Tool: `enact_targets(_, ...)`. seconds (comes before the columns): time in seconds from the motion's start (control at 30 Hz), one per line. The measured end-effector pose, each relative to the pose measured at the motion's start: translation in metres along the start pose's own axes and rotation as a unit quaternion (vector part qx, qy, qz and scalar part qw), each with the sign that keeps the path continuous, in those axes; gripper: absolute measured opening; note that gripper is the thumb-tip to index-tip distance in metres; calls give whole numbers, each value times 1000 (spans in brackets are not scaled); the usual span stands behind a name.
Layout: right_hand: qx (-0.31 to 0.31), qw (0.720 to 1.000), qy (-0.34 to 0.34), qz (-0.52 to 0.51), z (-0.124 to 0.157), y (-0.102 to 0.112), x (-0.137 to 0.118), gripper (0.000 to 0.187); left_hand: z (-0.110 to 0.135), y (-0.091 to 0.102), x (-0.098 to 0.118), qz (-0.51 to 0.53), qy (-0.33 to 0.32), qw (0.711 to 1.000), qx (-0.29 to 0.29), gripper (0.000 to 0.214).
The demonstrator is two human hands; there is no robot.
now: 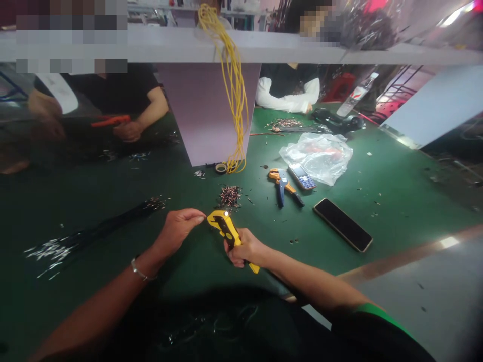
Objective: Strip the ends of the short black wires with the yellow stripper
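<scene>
My right hand [247,249] is wrapped round the handles of a yellow and black wire stripper [228,230], whose head points up and to the left. My left hand [181,229] is closed in a pinch at the mouth of that tool, on the end of a thin wire [206,217]; most of the wire is hidden. Just beyond the stripper lies a heap of short copper-coloured and dark clippings [230,195]. To the left of my left hand, a bundle of dark wires [109,221] with bright ends stretches over the green table [181,306].
Right of the heap lie blue-orange pliers [282,186], a keypad phone [302,177], a smartphone [342,224] and a clear plastic bag [320,156]. Yellow cord [236,95] hangs from the shelf [151,45] near a tape roll [221,168]. Two people sit opposite, one with an orange tool [111,120].
</scene>
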State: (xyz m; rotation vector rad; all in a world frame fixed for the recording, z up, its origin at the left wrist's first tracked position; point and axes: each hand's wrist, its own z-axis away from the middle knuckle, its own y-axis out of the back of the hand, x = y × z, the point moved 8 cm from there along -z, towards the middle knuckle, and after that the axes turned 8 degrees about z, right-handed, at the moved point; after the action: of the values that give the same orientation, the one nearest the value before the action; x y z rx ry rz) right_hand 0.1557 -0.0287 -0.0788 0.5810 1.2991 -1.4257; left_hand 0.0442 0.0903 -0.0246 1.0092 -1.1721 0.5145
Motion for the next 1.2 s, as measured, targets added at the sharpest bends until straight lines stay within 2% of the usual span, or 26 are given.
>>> enact_targets(0.3,-8,1000,3,5,2,1,0,14,1,-2,-5,15,12,1000,10,16)
enact_targets(0.47,-1,1000,8,-9,2,4,1,15,3,-4,0,16,16,1000,12,16)
enact_targets(0.83,-11,999,14,-38,2,6,0,15,5,-2,1,17,-7,999,30,12)
enact_targets(1.2,-39,996,20,-83,7,4,3,14,14,-2,15,33,-44,998,39,12)
